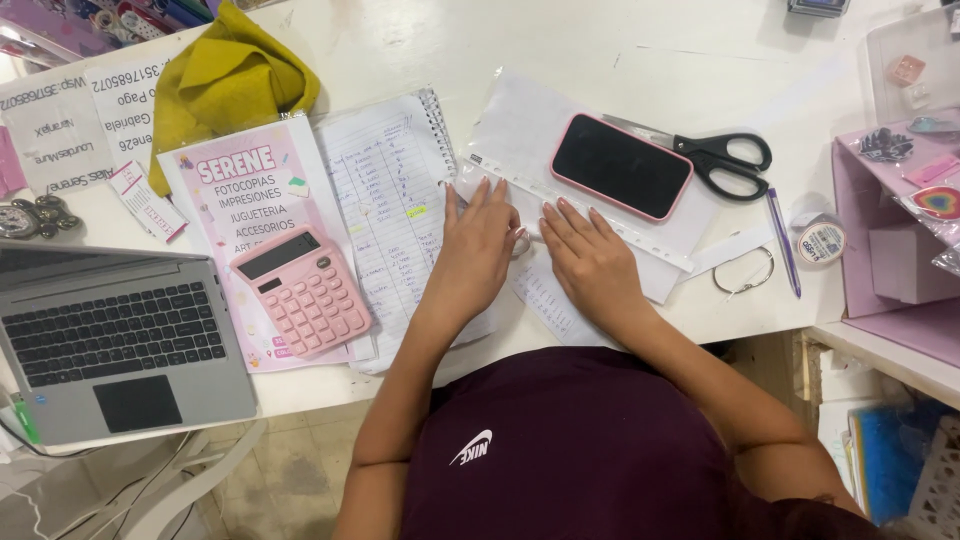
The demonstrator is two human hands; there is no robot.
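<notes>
Right now both hands lie palm-down on a clear plastic sheet protector [600, 215] that rests near the front edge of the white surface [420, 50], its punched strip running as a long axis from upper left to lower right. The left hand [478, 250] presses flat with fingers [480, 200] straight and close together, tips at the strip's left end; the right hand [590, 262] lies just beside it, fingers likewise extended and nearly together, tips touching the strip a little further along. Neither hand grips anything; they only press down. The sleeve therefore extends away from the fingers toward the far right, and the right hand is the nearer one to most of its length. A pink-cased phone [620, 165] sits face-up on the sleeve's far part, with black-handled scissors [715, 155] just beyond it and a purple pen [783, 240] further right. A spiral notebook [385, 195] lies touching the left hand's side, then a pink calculator [302, 290] on a printed flyer [245, 185], and a laptop [115, 340] at the front left corner.
</notes>
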